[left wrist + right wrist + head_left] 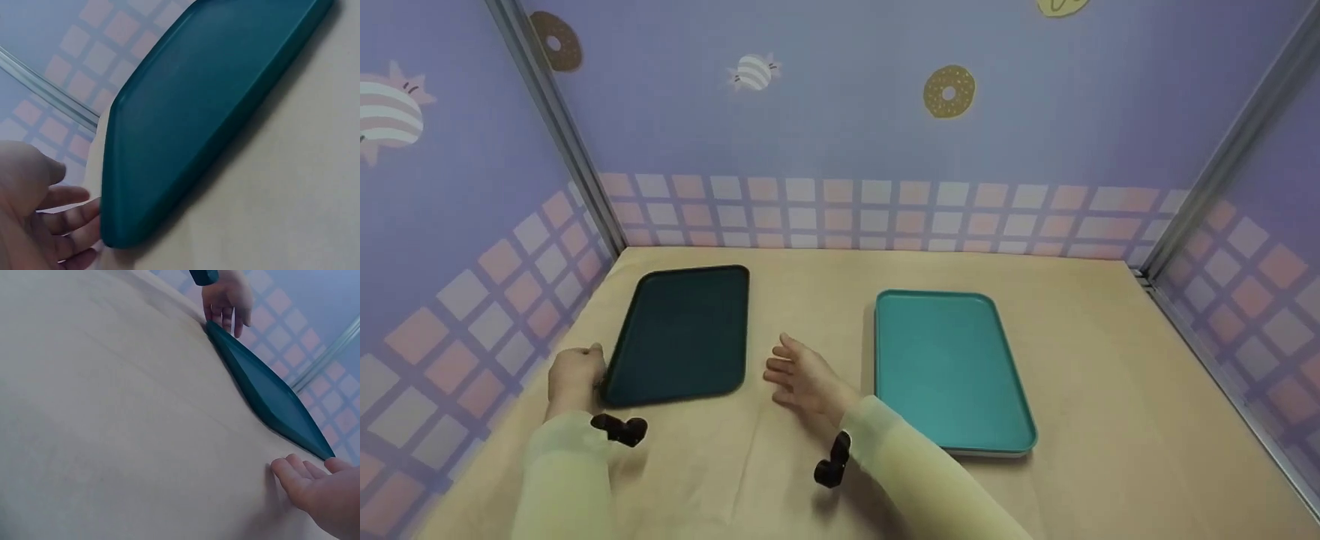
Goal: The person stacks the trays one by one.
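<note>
A dark teal tray (682,334) lies flat on the left part of the table. At its left edge is my left hand (575,375), thumb raised. In the left wrist view the fingers (73,219) of that hand are loosely bent, their tips against or just behind the tray's rim (107,185); exact contact is hidden. My right hand (806,379) hovers right of the dark tray with fingers spread and palm turned toward it, holding nothing. A gap separates this hand from the tray in the head view. Further right lies a lighter turquoise tray (949,367).
Beige cloth (810,277) covers the table. Purple patterned walls (840,135) stand at the back and both sides, joined by metal corner posts (562,135). A black wrist camera (832,461) is strapped to the right wrist, another black camera (620,429) to the left.
</note>
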`<state>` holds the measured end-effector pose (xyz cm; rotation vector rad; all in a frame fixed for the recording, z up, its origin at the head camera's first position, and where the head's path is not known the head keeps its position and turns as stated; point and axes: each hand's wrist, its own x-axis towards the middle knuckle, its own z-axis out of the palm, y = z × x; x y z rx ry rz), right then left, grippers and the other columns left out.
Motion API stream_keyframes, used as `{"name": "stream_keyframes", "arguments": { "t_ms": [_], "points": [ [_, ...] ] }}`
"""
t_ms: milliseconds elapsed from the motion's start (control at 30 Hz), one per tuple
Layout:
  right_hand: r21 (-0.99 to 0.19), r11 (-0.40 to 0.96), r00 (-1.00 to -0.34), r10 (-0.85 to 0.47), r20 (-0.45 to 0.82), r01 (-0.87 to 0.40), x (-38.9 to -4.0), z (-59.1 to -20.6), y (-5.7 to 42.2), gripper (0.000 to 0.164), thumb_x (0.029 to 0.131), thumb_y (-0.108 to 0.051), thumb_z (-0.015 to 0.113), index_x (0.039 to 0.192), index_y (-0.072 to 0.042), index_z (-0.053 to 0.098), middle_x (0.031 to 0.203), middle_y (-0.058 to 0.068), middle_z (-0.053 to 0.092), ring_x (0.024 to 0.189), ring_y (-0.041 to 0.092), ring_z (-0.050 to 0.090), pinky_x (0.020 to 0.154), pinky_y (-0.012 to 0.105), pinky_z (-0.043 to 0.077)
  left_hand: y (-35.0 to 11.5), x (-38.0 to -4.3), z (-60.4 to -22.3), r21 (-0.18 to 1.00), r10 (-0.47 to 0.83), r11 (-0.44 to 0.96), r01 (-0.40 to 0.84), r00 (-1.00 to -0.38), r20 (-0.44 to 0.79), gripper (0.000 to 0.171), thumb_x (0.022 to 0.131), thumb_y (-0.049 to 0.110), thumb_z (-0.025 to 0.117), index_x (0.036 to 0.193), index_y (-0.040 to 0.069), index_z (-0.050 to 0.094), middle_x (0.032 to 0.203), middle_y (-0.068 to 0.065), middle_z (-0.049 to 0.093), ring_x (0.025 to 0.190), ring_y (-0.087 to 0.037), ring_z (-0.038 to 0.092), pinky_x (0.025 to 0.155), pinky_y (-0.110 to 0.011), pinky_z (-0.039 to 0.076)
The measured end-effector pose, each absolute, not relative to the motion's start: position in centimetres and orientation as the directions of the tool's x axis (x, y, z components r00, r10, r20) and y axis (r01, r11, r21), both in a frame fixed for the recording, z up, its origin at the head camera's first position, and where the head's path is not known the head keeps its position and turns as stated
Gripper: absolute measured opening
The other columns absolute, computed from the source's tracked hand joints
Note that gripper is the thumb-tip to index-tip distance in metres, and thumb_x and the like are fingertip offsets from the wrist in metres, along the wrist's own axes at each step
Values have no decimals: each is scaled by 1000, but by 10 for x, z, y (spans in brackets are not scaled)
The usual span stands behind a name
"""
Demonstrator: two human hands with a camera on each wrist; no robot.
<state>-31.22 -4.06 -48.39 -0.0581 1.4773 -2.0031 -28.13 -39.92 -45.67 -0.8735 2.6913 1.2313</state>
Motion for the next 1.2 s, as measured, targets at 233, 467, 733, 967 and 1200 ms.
{"name": "stream_keyframes", "arguments": {
  "t_ms": [233,467,733,967,1200],
  "points": [
    [-864,-173,-766,-566,-305,473,-317,-482,-37,78,109,-56,32,163,-2,21,169,20,26,157,36,28,127,61,23,-394,-282,-452,714,-393,501,-489,-863,-316,56,111,33,30,145,-7,50,115,-25,62,90,-26,63,74,-34,56],
    [-867,-167,-744,-604,-287,470,-320,-486,-36,80,108,-60,28,164,-3,18,171,19,20,159,36,20,128,60,20,-386,-287,-451,784,-369,362,-504,-850,-376,55,112,27,29,140,-14,52,89,-4,66,75,-11,64,72,-27,61],
    [-900,-90,-756,-581,-300,426,-323,-484,-24,78,109,-59,26,163,-3,21,164,20,38,152,37,37,125,58,30,-381,-288,-456,822,-352,205,-532,-823,-445,52,112,30,34,140,-8,55,80,4,65,72,-10,67,68,-26,61],
    [-912,-16,-792,-502,-348,411,-330,-480,0,78,108,-61,27,161,-3,28,148,21,57,134,35,59,116,54,44,-371,-286,-456,844,-187,14,-537,-830,-525,57,113,33,37,152,-9,41,90,-1,73,83,-13,72,79,-31,64],
    [-883,125,-764,-457,-455,452,-334,-470,16,81,108,-61,26,154,4,39,126,20,71,111,31,72,95,43,57,-363,-286,-454,819,-85,-80,-568,-815,-574,47,112,31,40,139,-5,54,91,-6,74,85,-16,73,80,-33,64]
  ]
}}
